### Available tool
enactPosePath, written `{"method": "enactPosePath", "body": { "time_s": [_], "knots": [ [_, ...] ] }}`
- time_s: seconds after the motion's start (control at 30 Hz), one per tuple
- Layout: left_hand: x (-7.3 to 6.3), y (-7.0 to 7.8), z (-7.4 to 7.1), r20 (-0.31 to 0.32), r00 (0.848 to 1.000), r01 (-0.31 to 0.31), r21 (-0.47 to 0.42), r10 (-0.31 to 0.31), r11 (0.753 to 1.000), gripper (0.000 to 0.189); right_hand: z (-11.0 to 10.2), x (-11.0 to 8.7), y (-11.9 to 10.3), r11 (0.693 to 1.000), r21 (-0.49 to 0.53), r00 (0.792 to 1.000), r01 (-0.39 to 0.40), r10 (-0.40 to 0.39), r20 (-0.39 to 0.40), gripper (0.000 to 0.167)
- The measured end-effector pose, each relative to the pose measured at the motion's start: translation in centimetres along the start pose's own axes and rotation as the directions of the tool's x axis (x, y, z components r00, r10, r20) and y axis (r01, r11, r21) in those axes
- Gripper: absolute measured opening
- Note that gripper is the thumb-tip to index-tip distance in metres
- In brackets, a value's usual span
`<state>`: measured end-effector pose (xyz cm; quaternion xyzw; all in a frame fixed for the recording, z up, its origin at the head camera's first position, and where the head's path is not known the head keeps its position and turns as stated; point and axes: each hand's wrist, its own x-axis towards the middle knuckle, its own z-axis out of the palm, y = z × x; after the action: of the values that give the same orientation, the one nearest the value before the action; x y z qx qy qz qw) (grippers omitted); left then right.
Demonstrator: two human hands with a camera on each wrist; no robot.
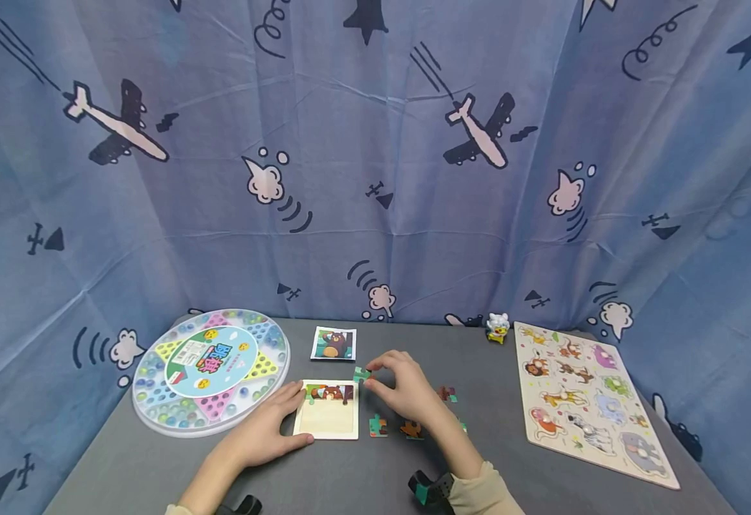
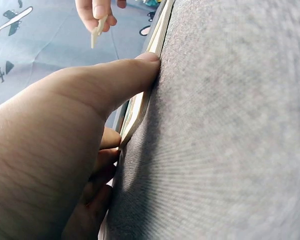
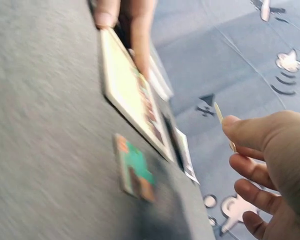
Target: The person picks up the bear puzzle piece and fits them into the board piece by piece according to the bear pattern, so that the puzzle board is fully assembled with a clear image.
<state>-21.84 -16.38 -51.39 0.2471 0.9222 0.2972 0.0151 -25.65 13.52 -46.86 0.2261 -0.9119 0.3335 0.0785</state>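
A wooden puzzle tray [image 1: 327, 422] lies on the grey table, with a strip of bear picture along its far side and bare wood below. My left hand [image 1: 267, 427] holds the tray at its left side, thumb at the near corner and fingers toward the far one. Above the table, just beyond the tray's far right corner, my right hand [image 1: 408, 390] pinches a green jigsaw piece [image 1: 360, 375] between thumb and fingertips. Loose jigsaw pieces lie right of the tray: a green one [image 1: 378, 426], an orange-brown one [image 1: 410, 429] and a reddish one [image 1: 448, 394] partly behind the hand.
Behind the tray lies a bear picture card [image 1: 333, 345]. A round marble board game [image 1: 211, 372] sits to the left. On the right are an animal peg board [image 1: 581, 400] and a small white figurine [image 1: 497, 327]. A blue patterned curtain [image 1: 350, 214] hangs behind the table.
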Motion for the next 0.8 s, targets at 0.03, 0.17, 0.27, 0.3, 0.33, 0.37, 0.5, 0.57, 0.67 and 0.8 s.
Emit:
{"method": "enactPosePath", "body": {
  "time_s": [0.03,0.17,0.27,0.3,0.33,0.37,0.5,0.57,0.67,0.8],
  "knots": [
    [0.0,0.0,0.0,0.003,1.000,-0.004,0.000,0.004,1.000,0.089,0.4,0.0,-0.1,1.000,0.001,1.000,0.001,-0.001,0.006,0.019],
    [0.1,-0.1,-0.2,0.000,1.000,-0.023,-0.011,0.023,1.000,0.089,2.0,-0.1,-1.0,1.000,-0.010,0.999,0.025,-0.024,0.027,0.018],
    [0.2,-0.1,-0.2,0.000,1.000,-0.029,-0.018,0.029,0.999,0.089,3.3,-0.1,-1.8,0.998,-0.033,0.998,0.056,-0.054,0.038,0.018],
    [0.3,-0.1,-0.2,0.003,1.000,-0.026,-0.022,0.026,0.999,0.089,3.7,-0.1,-2.0,0.997,-0.043,0.997,0.062,-0.060,0.044,0.018],
    [0.3,-0.1,-0.2,0.005,1.000,-0.023,-0.027,0.023,0.999,0.089,4.1,-0.1,-2.3,0.996,-0.047,0.996,0.070,-0.068,0.050,0.018],
    [0.3,-0.2,-0.1,0.007,1.000,-0.025,-0.026,0.025,0.999,0.089,4.4,0.0,-2.5,0.996,-0.046,0.996,0.076,-0.074,0.056,0.018],
    [0.2,-0.3,-0.1,0.013,1.000,-0.023,-0.035,0.023,0.999,0.089,5.8,0.0,-3.1,0.995,-0.046,0.994,0.087,-0.083,0.075,0.017],
    [0.2,-0.4,-0.1,0.017,1.000,-0.024,-0.034,0.024,0.999,0.089,6.3,0.1,-3.3,0.995,-0.042,0.993,0.090,-0.086,0.078,0.017],
    [0.1,-0.5,0.0,0.025,1.000,-0.014,-0.034,0.015,0.999,0.090,6.8,0.2,-3.5,0.996,-0.031,0.993,0.087,-0.084,0.081,0.018],
    [0.0,-0.7,-0.1,0.029,1.000,-0.008,-0.029,0.008,1.000,0.090,7.4,0.2,-3.5,0.996,-0.011,0.992,0.090,-0.089,0.093,0.020]
  ]
}}
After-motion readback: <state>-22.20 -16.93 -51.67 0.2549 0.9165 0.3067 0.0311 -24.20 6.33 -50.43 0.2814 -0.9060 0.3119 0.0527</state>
